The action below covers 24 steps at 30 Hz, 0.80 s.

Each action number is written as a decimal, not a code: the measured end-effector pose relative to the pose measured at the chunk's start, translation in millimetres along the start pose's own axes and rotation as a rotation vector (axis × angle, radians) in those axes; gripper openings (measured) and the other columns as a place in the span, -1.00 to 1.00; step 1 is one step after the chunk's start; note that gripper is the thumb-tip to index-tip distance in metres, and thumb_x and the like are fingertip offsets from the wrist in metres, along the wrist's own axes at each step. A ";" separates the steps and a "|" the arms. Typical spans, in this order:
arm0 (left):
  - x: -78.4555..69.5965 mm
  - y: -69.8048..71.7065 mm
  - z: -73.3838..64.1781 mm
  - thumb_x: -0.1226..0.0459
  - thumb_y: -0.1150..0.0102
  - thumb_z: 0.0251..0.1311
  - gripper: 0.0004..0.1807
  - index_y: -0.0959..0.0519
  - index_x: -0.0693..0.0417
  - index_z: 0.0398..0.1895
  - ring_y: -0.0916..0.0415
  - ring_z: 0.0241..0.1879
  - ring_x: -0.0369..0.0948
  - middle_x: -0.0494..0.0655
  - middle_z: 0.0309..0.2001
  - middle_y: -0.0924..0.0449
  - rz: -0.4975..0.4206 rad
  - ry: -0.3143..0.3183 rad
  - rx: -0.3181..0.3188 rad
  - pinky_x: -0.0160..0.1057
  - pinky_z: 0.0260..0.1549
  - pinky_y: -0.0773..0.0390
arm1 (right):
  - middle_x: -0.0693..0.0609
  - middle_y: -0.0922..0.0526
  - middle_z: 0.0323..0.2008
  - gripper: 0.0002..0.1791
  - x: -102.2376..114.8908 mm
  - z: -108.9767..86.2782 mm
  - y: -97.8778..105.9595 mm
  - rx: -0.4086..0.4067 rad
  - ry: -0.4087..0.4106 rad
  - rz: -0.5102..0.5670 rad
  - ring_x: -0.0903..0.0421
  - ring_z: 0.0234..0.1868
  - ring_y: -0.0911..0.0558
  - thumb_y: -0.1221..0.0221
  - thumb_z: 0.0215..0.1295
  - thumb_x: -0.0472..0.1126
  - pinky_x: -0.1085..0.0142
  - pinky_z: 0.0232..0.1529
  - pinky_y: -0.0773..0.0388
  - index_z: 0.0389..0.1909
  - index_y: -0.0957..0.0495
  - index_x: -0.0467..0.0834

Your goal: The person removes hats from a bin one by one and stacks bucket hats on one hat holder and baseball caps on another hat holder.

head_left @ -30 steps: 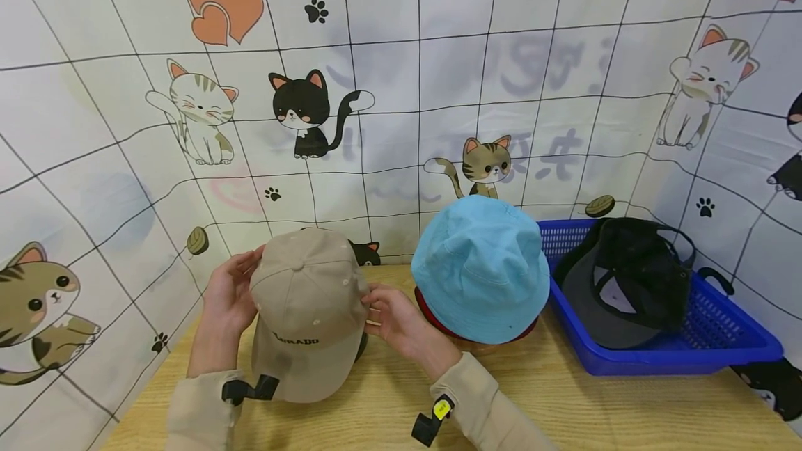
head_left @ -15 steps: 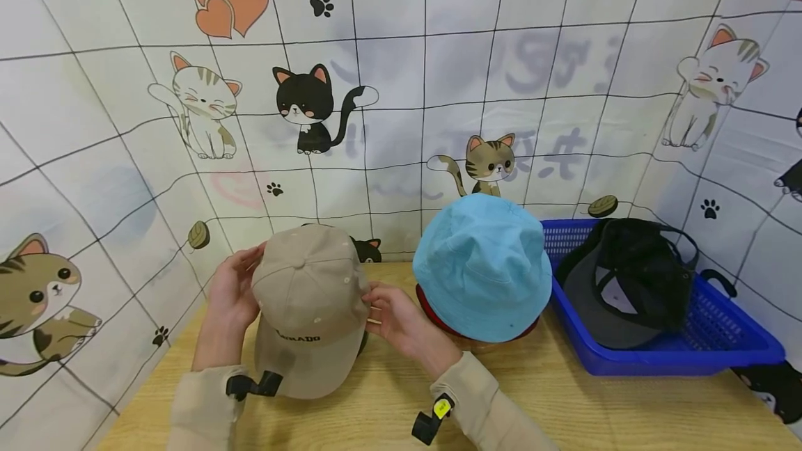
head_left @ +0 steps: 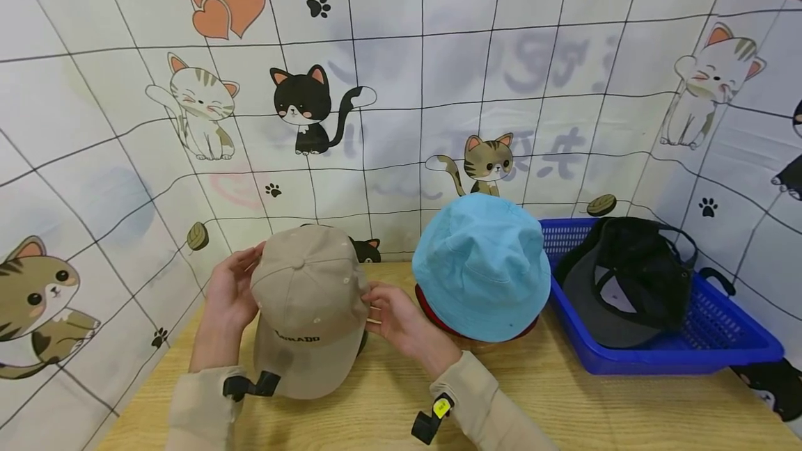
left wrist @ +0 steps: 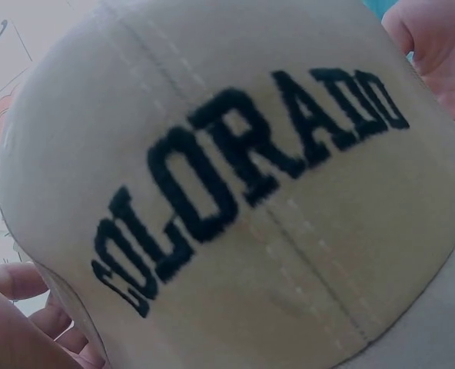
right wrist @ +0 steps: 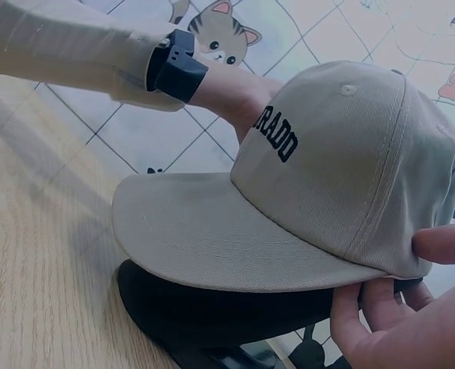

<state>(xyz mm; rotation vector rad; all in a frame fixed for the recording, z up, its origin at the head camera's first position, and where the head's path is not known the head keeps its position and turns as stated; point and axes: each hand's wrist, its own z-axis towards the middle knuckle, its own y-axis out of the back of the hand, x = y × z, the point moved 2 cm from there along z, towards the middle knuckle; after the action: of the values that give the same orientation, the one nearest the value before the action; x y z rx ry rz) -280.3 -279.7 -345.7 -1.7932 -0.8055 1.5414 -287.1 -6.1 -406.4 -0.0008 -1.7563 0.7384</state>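
A beige baseball cap (head_left: 303, 291) with dark COLORADO lettering (left wrist: 250, 161) sits over a black cap (right wrist: 212, 311), its brim towards the person. My left hand (head_left: 228, 294) holds the beige cap's left side, with the fingers partly hidden behind it. On the opposite side, my right hand (head_left: 404, 326) pinches the cap's lower edge. In the right wrist view its thumb lies against the outside, and its fingers (right wrist: 377, 304) are tucked under the rim. Most of the black cap is covered; only its brim shows below.
Right of the beige cap, a light blue bucket hat (head_left: 482, 270) rests on a dark red hat (head_left: 432, 315). Further right stands a blue plastic basket (head_left: 677, 360) with a black and grey cap (head_left: 633, 284) in it. A cat-print sheet (head_left: 388, 75) encloses the wooden table (head_left: 388, 416).
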 end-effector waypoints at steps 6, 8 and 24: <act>-0.1 1.6 0.8 0.20 0.11 0.61 -0.63 -0.70 0.14 -0.19 -0.56 -0.15 -0.24 -0.15 -0.13 -0.62 -0.008 0.006 -0.002 -0.32 -0.08 -0.56 | 0.11 -0.63 -0.26 -0.88 2.0 -1.4 -0.2 -0.032 0.005 -0.024 0.17 -0.26 -0.63 -0.05 0.27 -0.32 0.27 -0.11 -0.58 -0.25 -0.47 -0.04; 0.0 1.4 0.6 0.19 0.10 0.61 -0.64 -0.70 0.13 -0.17 -0.56 -0.14 -0.25 -0.16 -0.12 -0.62 -0.007 0.010 -0.004 -0.31 -0.07 -0.55 | 0.10 -0.63 -0.24 -0.87 3.1 -2.2 -0.1 -0.042 0.009 -0.042 0.16 -0.24 -0.64 -0.05 0.26 -0.31 0.26 -0.10 -0.57 -0.23 -0.48 -0.04; -1.9 2.0 -1.5 0.17 0.07 0.60 -0.70 -0.67 0.07 -0.04 -0.53 -0.01 -0.27 -0.19 -0.01 -0.61 0.001 0.021 -0.029 -0.30 0.02 -0.54 | 0.00 -0.64 0.01 -0.63 7.6 -5.9 0.9 -0.117 -0.013 -0.134 0.07 -0.06 -0.67 -0.09 0.26 -0.26 0.15 0.07 -0.60 0.10 -0.53 -0.15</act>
<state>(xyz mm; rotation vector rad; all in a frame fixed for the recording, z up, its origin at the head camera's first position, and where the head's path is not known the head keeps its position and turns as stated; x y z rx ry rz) -279.0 -282.5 -346.0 -1.8282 -0.8208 1.5164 -284.8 0.2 -399.4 0.0414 -1.7907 0.5389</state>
